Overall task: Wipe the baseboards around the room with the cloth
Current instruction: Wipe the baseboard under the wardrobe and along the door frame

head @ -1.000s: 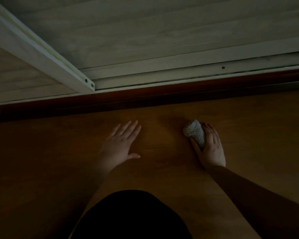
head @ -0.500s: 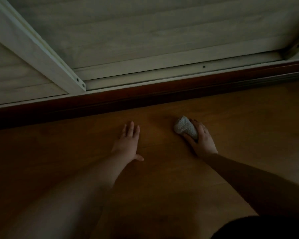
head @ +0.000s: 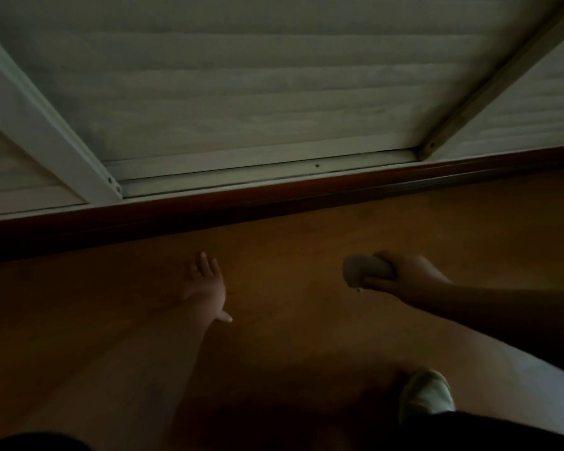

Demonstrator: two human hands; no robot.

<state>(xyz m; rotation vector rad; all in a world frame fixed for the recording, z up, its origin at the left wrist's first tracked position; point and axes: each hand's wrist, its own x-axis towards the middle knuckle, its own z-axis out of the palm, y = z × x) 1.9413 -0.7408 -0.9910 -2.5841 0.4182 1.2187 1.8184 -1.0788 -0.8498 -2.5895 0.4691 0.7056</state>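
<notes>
A dark reddish-brown baseboard [head: 274,193] runs across the view where the wooden floor meets a white window frame. My right hand [head: 407,275] grips a bunched pale cloth [head: 365,270] and holds it a little above the floor, well short of the baseboard. My left hand [head: 205,288] lies flat on the floor with fingers spread, pointing toward the baseboard, a short way in front of it.
White sliding frame rails [head: 258,164] and a shuttered pane rise behind the baseboard, with slanted frame bars at left and right. My pale shoe [head: 427,395] stands on the floor at lower right. The room is dim.
My right hand lifted the cloth off the floor and turned sideways. The view shifted right along the wall, and my shoe came into view.
</notes>
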